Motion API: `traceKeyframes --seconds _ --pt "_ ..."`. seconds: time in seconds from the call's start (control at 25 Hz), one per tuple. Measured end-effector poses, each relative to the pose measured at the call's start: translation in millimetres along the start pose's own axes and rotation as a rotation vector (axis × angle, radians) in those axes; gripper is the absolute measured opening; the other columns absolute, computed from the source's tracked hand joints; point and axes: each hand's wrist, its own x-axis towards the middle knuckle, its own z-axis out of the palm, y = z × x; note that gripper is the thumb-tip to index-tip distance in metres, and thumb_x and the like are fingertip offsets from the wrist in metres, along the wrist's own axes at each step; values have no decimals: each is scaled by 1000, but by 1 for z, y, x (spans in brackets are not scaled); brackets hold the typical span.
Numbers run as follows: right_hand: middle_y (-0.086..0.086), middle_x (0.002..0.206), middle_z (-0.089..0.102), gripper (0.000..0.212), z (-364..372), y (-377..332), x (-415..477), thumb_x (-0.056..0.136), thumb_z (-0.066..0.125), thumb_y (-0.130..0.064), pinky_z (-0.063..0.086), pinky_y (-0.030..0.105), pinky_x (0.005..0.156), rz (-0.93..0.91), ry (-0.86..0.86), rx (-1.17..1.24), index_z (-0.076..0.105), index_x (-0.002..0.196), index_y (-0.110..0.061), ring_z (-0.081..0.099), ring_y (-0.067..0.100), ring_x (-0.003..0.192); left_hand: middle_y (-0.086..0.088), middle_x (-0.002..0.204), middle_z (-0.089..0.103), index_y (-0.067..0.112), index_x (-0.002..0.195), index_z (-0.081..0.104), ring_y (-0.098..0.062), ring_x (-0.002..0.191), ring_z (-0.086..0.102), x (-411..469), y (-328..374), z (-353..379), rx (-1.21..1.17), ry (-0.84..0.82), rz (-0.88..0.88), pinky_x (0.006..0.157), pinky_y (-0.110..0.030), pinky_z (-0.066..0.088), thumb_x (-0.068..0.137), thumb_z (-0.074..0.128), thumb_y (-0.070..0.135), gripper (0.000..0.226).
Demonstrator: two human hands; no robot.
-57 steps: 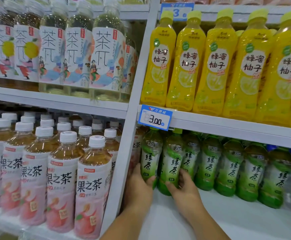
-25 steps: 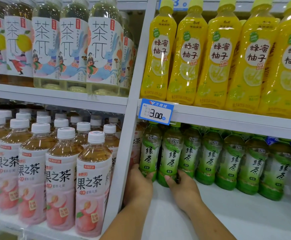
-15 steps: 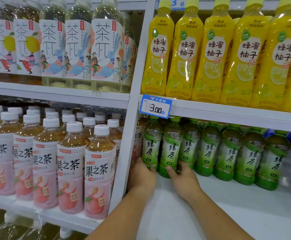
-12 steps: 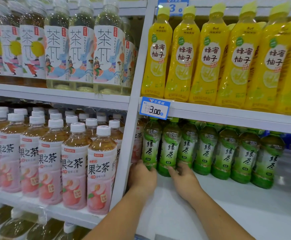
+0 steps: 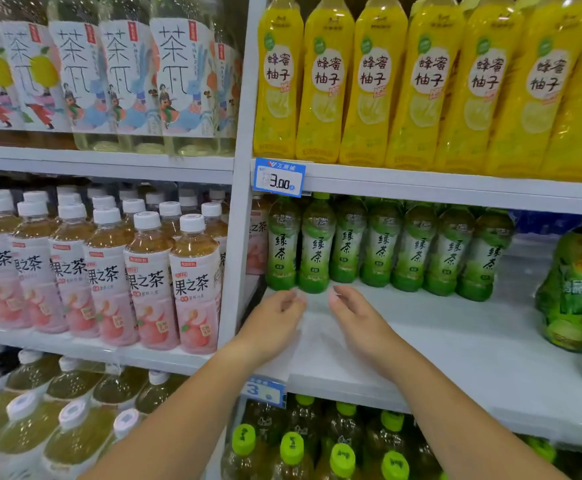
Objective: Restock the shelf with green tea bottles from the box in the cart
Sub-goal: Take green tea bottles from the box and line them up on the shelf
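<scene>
Your left hand (image 5: 275, 318) and right hand (image 5: 355, 317) hover over the white shelf (image 5: 438, 348), fingers (image 5: 294, 299) loosely curled and holding nothing, just in front of the green tea bottles (image 5: 381, 247). Those stand upright in a row at the shelf's back, below the blue price tag (image 5: 279, 177) and the yellow bottles (image 5: 372, 81).

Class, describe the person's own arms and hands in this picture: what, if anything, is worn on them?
Both are bare. The left hand and right hand wear no gloves, and no rings show on the fingers. Neither wrist carries a watch or bracelet. No sleeve shows on the left forearm or right forearm up to the picture's edge.
</scene>
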Motion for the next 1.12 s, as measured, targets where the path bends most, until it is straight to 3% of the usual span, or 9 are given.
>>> traceKeyframes --seconds 0.24,0.44,0.6,0.68,0.88,1.12 --pt "-4 149 41 49 -24 -32 -51 102 42 -43 30 23 97 299 -89 12 36 148 -27 40 5 118 5 145 51 18 146 46 -10 128 49 -54 51 -20 -61 -83 -235 99 -22 33 100 52 43 53" --pt "-3 150 42 48 -60 -72 -119 101 42 -44 35 25 98 514 -137 32 37 147 -27 44 15 133 6 143 53 20 145 48 -9 125 50 -112 121 -37 -55 -146 -437 97 -22 38 100 54 42 51" --pt "0 149 43 50 -92 -120 -172 102 43 -40 35 23 97 621 -142 89 36 149 -22 46 10 125 3 138 56 18 143 49 -4 112 53 -153 192 -39 -87 -210 -551 79 -7 41 101 54 35 45" --pt "2 148 45 51 -112 -145 -195 103 42 -37 35 22 96 642 -128 93 35 149 -18 45 8 121 3 143 52 16 146 46 -6 118 51 -170 225 -40 -71 -285 -558 88 -14 40 101 54 36 50" --pt "1 153 38 53 -159 -188 -267 103 43 -36 34 23 97 741 18 168 30 151 -18 39 17 138 2 152 43 17 152 37 -18 139 43 -209 271 -27 -50 -442 -571 110 -34 38 100 53 41 59" --pt "-12 144 43 51 -202 -208 -390 100 46 -43 37 25 100 834 316 121 36 147 -26 43 9 132 8 152 41 25 150 40 -16 138 42 -255 297 29 -24 -708 -498 103 -31 37 99 50 49 57"
